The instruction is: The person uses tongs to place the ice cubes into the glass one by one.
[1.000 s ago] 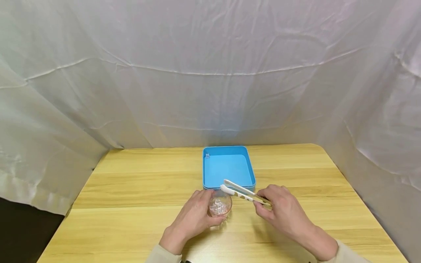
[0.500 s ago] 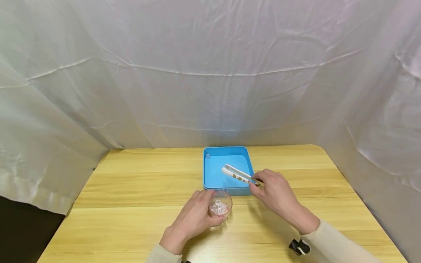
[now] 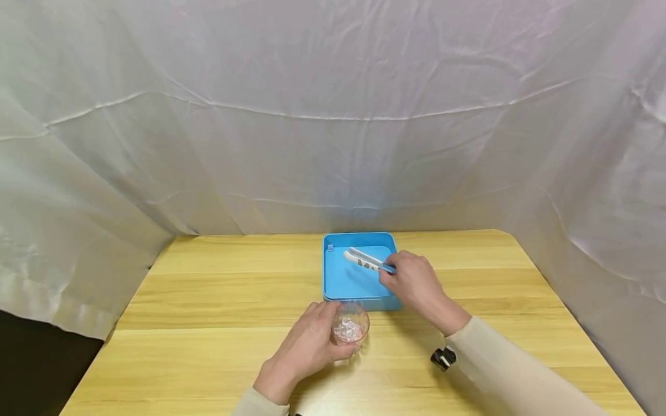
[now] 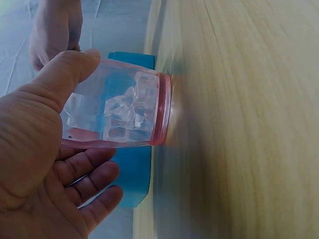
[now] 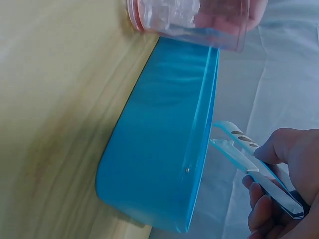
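My left hand (image 3: 306, 349) grips a clear cup (image 4: 162, 109) with a pinkish base, thumb on one side and fingers on the other. Several transparent ice-like cubes (image 4: 130, 112) lie inside it. The cup stands upright on the table, right in front of a blue square tray (image 3: 366, 304). Over the tray, my right hand (image 3: 416, 284) holds white tongs (image 3: 362, 259) with brown spots, thumb and fingers on either arm. The tong tips are slightly apart, with nothing visible between them. One small clear cube (image 3: 330, 248) sits in the tray's far left corner.
The wood-grain table (image 3: 218, 300) runs up to a pale grey cloth (image 3: 333, 156) hanging behind and at both sides. The tray's raised walls stand between the cup and the cloth. A small black item (image 3: 443, 359) hangs at the right wrist by the sleeve.
My right hand has carried the tongs away from above the cup, forward and left over the tray toward its far side. The left hand keeps its grip on the cup in the same place.
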Action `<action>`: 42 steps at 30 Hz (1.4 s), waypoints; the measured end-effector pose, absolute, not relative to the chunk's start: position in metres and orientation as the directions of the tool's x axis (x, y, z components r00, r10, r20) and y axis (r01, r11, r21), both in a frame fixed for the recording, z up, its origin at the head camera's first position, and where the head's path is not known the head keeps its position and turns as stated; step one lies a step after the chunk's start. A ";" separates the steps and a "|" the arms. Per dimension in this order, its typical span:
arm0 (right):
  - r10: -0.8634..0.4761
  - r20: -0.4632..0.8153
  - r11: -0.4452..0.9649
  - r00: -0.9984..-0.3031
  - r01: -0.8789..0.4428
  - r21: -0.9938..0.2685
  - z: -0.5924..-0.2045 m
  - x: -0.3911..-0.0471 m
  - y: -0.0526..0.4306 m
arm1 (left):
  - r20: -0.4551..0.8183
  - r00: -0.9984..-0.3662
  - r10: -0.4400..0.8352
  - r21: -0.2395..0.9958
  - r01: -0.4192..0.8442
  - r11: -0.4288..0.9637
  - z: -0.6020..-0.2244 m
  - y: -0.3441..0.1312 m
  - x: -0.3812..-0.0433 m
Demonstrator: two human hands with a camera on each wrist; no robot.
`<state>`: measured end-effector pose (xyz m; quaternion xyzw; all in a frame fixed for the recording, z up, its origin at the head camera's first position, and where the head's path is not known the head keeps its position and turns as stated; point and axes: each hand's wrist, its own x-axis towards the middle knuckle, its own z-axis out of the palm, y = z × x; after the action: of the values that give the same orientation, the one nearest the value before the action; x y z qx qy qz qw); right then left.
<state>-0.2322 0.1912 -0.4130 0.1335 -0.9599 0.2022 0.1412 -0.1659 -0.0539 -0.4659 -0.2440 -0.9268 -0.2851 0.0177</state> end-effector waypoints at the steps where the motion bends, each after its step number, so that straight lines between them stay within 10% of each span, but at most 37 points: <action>1: -0.197 0.315 0.885 -0.928 -0.307 -0.351 -0.413 -0.235 0.189 | 0.169 -0.881 0.443 0.519 0.462 0.719 -0.466 -0.054 -0.165; 42: -0.204 0.258 0.941 -0.944 -0.262 -0.214 -0.440 -0.288 0.137 | 0.208 -0.863 0.461 0.507 0.498 0.704 -0.467 -0.051 -0.164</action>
<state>-0.2875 0.1366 -0.4400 0.1191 -0.9782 0.1238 0.1170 -0.1635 -0.0515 -0.4671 -0.2600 -0.9224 -0.2839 0.0327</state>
